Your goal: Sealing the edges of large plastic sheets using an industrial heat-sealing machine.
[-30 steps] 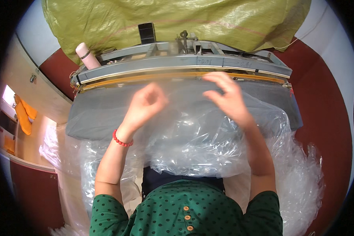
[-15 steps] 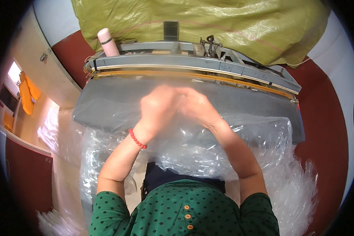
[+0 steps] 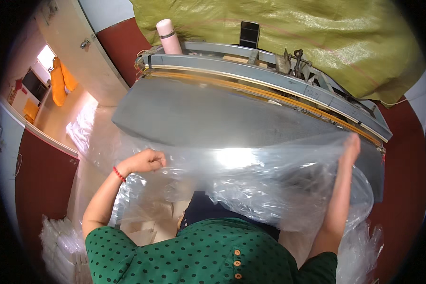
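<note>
A wide sheet of clear plastic film (image 3: 270, 163) stretches between my hands in front of a grey work surface (image 3: 194, 113). My left hand (image 3: 143, 161), with a red bead bracelet at the wrist, is closed on the film's left part. Out to the right, my right hand (image 3: 350, 147) pinches the film's far right corner and holds it raised over the grey surface's near edge. Loose, crinkled film hangs below, across my lap. Bright light reflects off the film's middle.
Behind the grey surface runs a long metal machine frame (image 3: 208, 64) with an orange strip. On it stand a pink bottle (image 3: 169, 38) and a phone (image 3: 249, 34). A yellow-green woven sheet (image 3: 317, 38) hangs behind. Stacked plastic bags (image 3: 66, 251) lie at lower left, near an open door (image 3: 80, 52).
My hands were together over the grey surface. They have moved wide apart, left and right, spreading the film between them. The view has turned somewhat.
</note>
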Motion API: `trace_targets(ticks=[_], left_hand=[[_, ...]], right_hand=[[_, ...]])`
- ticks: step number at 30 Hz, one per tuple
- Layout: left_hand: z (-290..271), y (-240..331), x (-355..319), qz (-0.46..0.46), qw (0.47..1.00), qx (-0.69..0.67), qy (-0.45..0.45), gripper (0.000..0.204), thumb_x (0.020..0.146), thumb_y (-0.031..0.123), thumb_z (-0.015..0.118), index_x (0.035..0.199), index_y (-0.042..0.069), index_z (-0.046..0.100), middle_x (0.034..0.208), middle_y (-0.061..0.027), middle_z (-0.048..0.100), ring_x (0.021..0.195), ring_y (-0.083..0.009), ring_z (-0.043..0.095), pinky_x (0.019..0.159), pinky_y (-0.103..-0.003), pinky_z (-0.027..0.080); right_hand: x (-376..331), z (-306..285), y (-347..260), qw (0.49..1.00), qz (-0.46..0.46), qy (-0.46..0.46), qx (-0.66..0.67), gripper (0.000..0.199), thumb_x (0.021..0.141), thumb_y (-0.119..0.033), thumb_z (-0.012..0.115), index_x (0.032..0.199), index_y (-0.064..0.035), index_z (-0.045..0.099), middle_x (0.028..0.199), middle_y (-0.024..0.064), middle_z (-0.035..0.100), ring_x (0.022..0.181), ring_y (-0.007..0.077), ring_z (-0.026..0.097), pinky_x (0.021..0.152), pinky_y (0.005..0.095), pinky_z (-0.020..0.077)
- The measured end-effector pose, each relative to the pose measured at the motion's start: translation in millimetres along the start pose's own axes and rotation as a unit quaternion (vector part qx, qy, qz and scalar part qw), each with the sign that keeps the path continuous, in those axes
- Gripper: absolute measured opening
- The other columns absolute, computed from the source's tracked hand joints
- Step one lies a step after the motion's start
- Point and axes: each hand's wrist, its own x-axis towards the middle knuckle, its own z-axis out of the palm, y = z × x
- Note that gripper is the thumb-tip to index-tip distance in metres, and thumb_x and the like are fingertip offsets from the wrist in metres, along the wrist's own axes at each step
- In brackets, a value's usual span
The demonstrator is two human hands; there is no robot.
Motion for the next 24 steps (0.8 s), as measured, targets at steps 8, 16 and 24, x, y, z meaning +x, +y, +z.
trace_targets(ticks=[8,16,24], left_hand=[[98.6,50.2,2.2,0.322,0.914,0.182,0.166,0.03,0.077,0.023,0.06,0.099,0.004,0.053,0.072,-0.0101,0.06,0.066,-0.0281,0.059,0.063,-0.036,0.047],[-34.9,-61.3,-47.2,-0.142,0.908,0.381,0.098,0.023,0.064,0.012,0.061,0.087,0.01,0.064,0.085,-0.0133,0.062,0.078,-0.0321,0.059,0.067,-0.041,0.047],[-197.8,65.4,-59.4,0.165,0.428,0.371,0.807,0.022,0.077,0.019,0.063,0.087,0.001,0.056,0.073,-0.0124,0.056,0.063,-0.0247,0.053,0.06,-0.031,0.044]], right_hand=[[55.6,-126.5,2.2,0.993,-0.047,0.056,-0.09,0.026,0.089,-0.028,0.047,0.094,-0.0048,0.057,0.076,-0.0028,0.048,0.069,0.0079,0.043,0.064,0.023,0.0359],[95.4,-241.0,-30.2,0.965,-0.063,0.134,-0.217,0.032,0.088,-0.027,0.047,0.103,-0.0009,0.057,0.096,0.0032,0.057,0.085,0.0138,0.05,0.077,0.0267,0.0395],[103.4,-261.7,-25.1,0.836,-0.11,0.152,-0.515,0.037,0.089,-0.032,0.041,0.09,0.001,0.057,0.083,0.0173,0.06,0.078,0.0285,0.056,0.071,0.0378,0.0418]])
